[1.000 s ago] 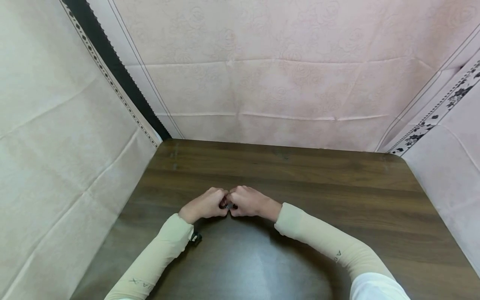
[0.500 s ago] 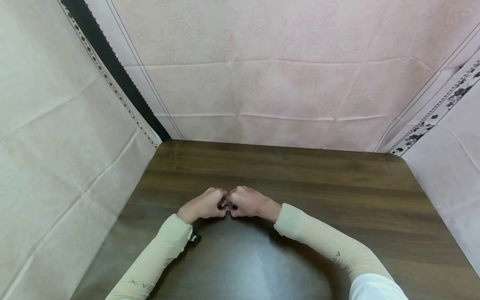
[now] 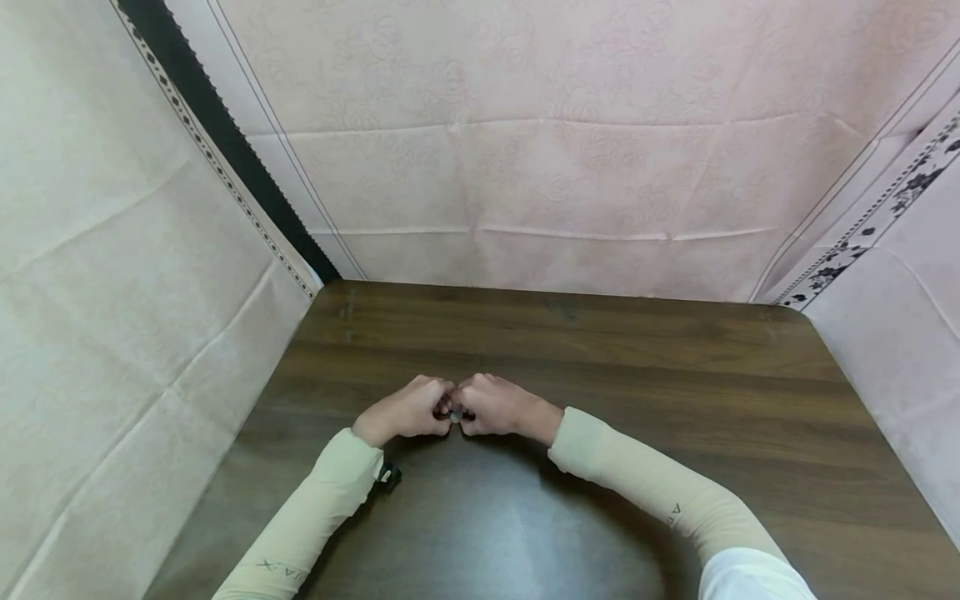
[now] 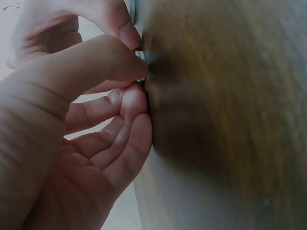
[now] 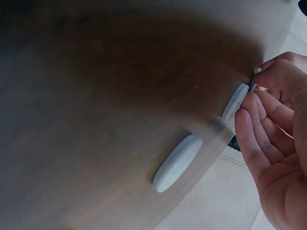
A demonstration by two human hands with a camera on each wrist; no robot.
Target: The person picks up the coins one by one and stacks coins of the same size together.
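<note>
Both hands meet over the middle of the wooden table, knuckles side by side. Between the thumb and curled fingertips of my left hand and right hand is a small pale object. In the left wrist view its ridged edge shows between the two thumbs; most of it is hidden by the fingers. A thin grey edge of it shows at the right fingertips in the right wrist view. A flat whitish disc lies right beside those fingers, and a second white oval disc lies farther off on the table.
The dark wooden table has rounded far corners. Pale patterned cloth hangs behind it and along both sides. A small black device sits under the left wrist.
Both hands stay in nearly the same place, with only slight finger movement. The small object between the fingertips has turned a little and now looks paler in the head view.
</note>
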